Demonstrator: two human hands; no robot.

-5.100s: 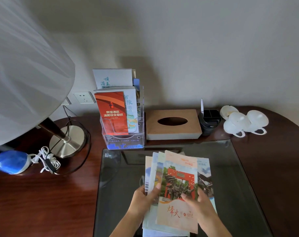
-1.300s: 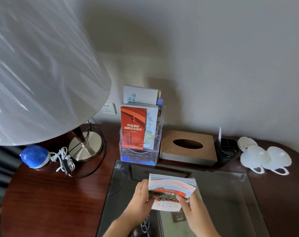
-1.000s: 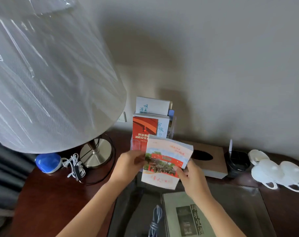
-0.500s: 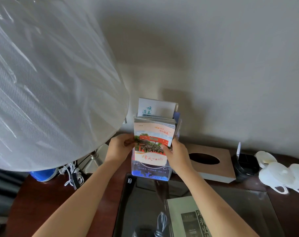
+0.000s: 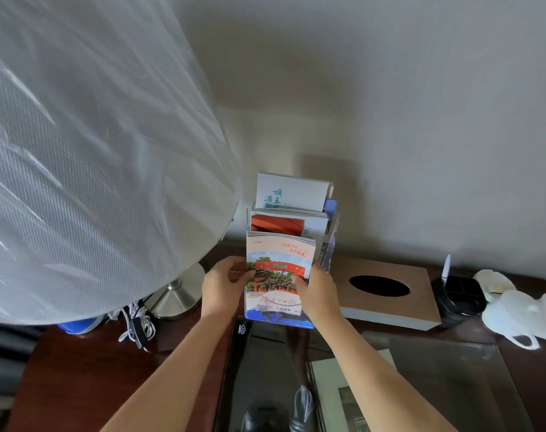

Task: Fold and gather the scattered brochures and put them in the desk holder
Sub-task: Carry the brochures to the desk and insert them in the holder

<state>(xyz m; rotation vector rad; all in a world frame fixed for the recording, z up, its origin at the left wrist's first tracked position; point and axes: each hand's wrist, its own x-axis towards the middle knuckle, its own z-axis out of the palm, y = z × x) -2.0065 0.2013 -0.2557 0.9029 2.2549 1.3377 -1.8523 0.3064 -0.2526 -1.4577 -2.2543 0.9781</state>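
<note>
A stack of brochures (image 5: 280,269) with a red gate picture on the front stands upright in the front pocket of the clear desk holder (image 5: 327,260), against the wall. My left hand (image 5: 223,286) grips the stack's left edge and my right hand (image 5: 320,289) its right edge. Behind the stack, in the rear pockets, stand a red brochure (image 5: 276,224) and a white brochure with blue characters (image 5: 292,191). The holder's blue base (image 5: 279,321) shows below the stack.
A large plastic-wrapped lampshade (image 5: 87,151) fills the left; its metal base (image 5: 178,296) and a white cable (image 5: 137,322) sit left of the holder. A brown tissue box (image 5: 387,291), black pen tray (image 5: 458,294) and white cups (image 5: 521,310) stand right. A glass desk pad (image 5: 452,378) lies in front.
Both hands gathered the brochures on the glass, lifted the stack toward the holder and lowered it into the front pocket; it now sits deeper, hiding most of the red brochure.
</note>
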